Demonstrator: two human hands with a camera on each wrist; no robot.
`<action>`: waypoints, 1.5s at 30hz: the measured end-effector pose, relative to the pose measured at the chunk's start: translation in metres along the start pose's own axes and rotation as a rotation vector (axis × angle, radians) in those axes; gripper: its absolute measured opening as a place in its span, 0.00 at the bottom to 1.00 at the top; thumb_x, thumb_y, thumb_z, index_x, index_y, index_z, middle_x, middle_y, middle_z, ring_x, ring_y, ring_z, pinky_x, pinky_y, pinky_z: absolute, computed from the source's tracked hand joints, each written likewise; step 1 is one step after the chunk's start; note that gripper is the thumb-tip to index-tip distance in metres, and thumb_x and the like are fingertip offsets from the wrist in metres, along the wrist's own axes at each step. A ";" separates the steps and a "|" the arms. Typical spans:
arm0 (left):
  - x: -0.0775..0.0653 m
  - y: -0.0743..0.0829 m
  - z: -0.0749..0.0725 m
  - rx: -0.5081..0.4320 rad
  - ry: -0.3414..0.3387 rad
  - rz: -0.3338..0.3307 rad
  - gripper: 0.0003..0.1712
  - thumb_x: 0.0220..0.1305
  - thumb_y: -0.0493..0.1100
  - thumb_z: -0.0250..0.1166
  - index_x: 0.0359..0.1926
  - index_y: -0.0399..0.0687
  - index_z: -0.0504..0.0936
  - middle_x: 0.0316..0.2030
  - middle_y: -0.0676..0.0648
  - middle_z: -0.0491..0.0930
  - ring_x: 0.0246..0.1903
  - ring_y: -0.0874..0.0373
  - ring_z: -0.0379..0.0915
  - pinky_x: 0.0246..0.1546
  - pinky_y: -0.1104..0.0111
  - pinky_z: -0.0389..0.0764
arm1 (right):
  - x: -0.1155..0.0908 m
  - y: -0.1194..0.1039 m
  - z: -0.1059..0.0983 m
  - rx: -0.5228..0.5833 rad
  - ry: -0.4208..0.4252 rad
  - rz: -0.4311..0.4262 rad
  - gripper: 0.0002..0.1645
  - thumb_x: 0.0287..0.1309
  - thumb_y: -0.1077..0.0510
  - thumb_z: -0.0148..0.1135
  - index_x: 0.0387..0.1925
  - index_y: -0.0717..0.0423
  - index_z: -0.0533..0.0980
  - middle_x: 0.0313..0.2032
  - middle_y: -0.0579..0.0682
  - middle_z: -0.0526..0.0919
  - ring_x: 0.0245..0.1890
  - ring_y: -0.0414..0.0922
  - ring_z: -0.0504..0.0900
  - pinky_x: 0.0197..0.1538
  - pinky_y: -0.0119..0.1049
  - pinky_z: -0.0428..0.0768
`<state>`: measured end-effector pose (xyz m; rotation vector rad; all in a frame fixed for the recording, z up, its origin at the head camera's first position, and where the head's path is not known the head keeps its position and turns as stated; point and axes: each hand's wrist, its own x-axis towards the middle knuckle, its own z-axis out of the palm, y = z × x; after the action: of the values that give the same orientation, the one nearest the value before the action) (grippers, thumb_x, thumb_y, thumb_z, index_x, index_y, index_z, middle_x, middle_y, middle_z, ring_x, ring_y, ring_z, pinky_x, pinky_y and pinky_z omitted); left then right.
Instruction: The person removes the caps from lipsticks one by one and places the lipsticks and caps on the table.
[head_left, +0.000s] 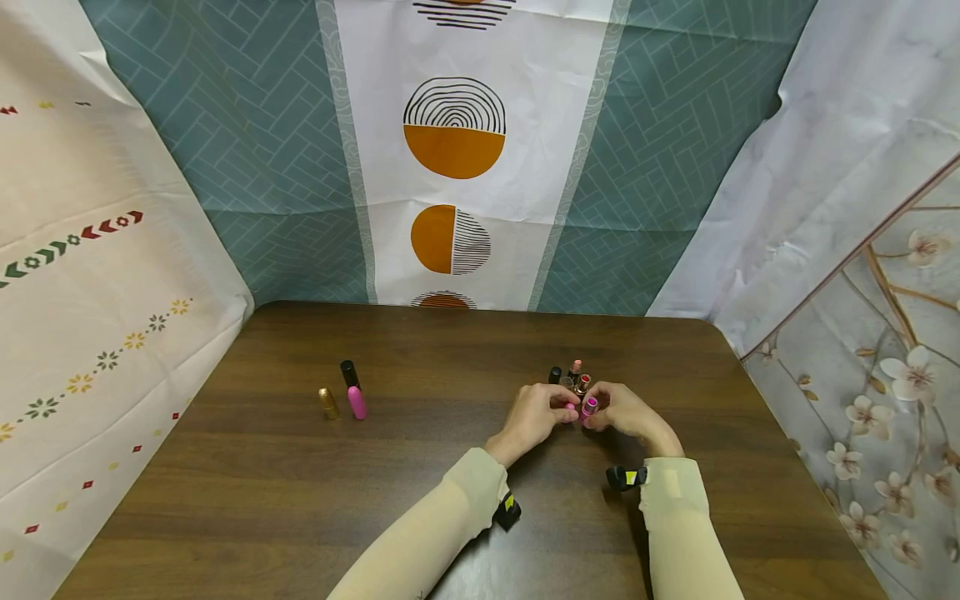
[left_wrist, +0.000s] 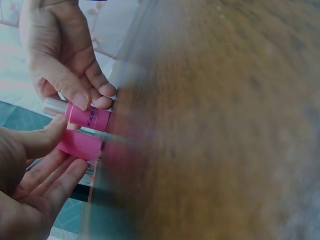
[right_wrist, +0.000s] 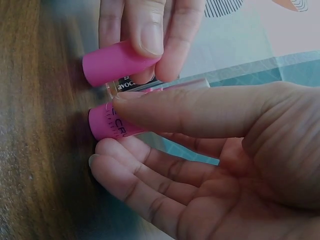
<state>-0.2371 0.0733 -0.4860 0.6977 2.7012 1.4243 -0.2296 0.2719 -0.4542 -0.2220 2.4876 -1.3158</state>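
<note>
My left hand [head_left: 534,417] pinches a smooth pink lipstick cap [right_wrist: 112,65] between thumb and fingers, close over the table. Beside it, my right hand [head_left: 624,408] holds an uncapped pink lipstick [left_wrist: 92,118] upright, thumb on one side and fingers on the other. This tube has dark lettering and a silver collar, and its base is right at the tabletop. Cap and tube stand side by side, slightly apart in the right wrist view. Just behind the hands are open lipsticks, one with a peach tip [head_left: 575,367] and one with a red tip [head_left: 583,381].
A black tube [head_left: 555,375] stands at the back of the right cluster. Far left on the brown table [head_left: 262,467] stand a gold cap [head_left: 328,403], a black cap [head_left: 349,372] and another pink cap [head_left: 357,403]. Patterned cloths [head_left: 285,150] hang behind the table.
</note>
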 end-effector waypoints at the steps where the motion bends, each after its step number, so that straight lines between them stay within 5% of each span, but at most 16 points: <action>1: -0.001 0.000 0.000 -0.006 -0.003 -0.003 0.08 0.61 0.43 0.76 0.42 0.52 0.92 0.37 0.58 0.90 0.37 0.72 0.80 0.36 0.78 0.78 | 0.000 0.000 0.001 0.002 -0.004 -0.004 0.15 0.52 0.72 0.71 0.41 0.68 0.76 0.35 0.55 0.82 0.30 0.45 0.80 0.37 0.40 0.81; 14: -0.008 -0.003 -0.002 -0.003 -0.015 -0.019 0.09 0.61 0.43 0.76 0.43 0.52 0.92 0.36 0.58 0.89 0.36 0.72 0.78 0.37 0.76 0.78 | -0.003 -0.003 0.005 0.010 -0.029 0.009 0.16 0.52 0.72 0.70 0.43 0.67 0.76 0.38 0.56 0.83 0.32 0.47 0.81 0.39 0.41 0.82; 21: -0.014 -0.004 -0.004 -0.025 -0.008 -0.013 0.10 0.62 0.45 0.76 0.44 0.52 0.92 0.38 0.57 0.89 0.35 0.70 0.78 0.38 0.74 0.78 | -0.013 -0.007 -0.003 0.041 -0.093 -0.035 0.23 0.50 0.76 0.62 0.51 0.72 0.73 0.42 0.65 0.80 0.35 0.49 0.81 0.40 0.47 0.85; 24: -0.018 -0.002 -0.011 -0.021 0.008 -0.005 0.10 0.66 0.48 0.73 0.46 0.54 0.92 0.42 0.57 0.89 0.38 0.69 0.80 0.42 0.73 0.79 | -0.019 -0.012 -0.010 0.025 -0.066 -0.058 0.21 0.57 0.73 0.62 0.53 0.74 0.71 0.44 0.67 0.79 0.37 0.49 0.81 0.40 0.49 0.85; 31: -0.019 0.003 -0.048 -0.015 0.038 0.044 0.14 0.75 0.50 0.64 0.52 0.52 0.90 0.47 0.54 0.89 0.47 0.63 0.83 0.49 0.67 0.81 | -0.026 -0.033 -0.014 -0.028 0.185 -0.150 0.14 0.72 0.66 0.59 0.53 0.72 0.75 0.45 0.64 0.83 0.39 0.50 0.85 0.39 0.41 0.86; 35: -0.016 0.000 -0.076 0.000 0.036 0.060 0.15 0.78 0.50 0.60 0.54 0.51 0.89 0.50 0.53 0.88 0.50 0.60 0.83 0.54 0.63 0.81 | -0.023 -0.043 -0.011 0.028 0.284 -0.256 0.11 0.73 0.67 0.58 0.52 0.71 0.76 0.46 0.64 0.83 0.37 0.40 0.85 0.40 0.36 0.85; 40: -0.009 -0.004 -0.110 0.038 0.046 0.062 0.15 0.79 0.49 0.59 0.56 0.51 0.88 0.52 0.52 0.87 0.53 0.57 0.82 0.59 0.60 0.79 | -0.018 -0.055 -0.003 0.129 0.252 -0.356 0.11 0.74 0.68 0.58 0.52 0.72 0.76 0.47 0.66 0.83 0.40 0.40 0.85 0.44 0.32 0.85; 45: -0.009 -0.009 -0.144 0.083 0.078 0.046 0.13 0.79 0.46 0.60 0.55 0.51 0.88 0.53 0.52 0.87 0.53 0.56 0.80 0.60 0.59 0.78 | -0.012 -0.067 0.010 0.115 0.190 -0.368 0.11 0.74 0.65 0.59 0.54 0.66 0.78 0.49 0.65 0.83 0.43 0.47 0.86 0.42 0.32 0.83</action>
<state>-0.2628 -0.0471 -0.4109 0.7280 2.8366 1.3840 -0.2161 0.2301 -0.4018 -0.5749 2.6007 -1.6897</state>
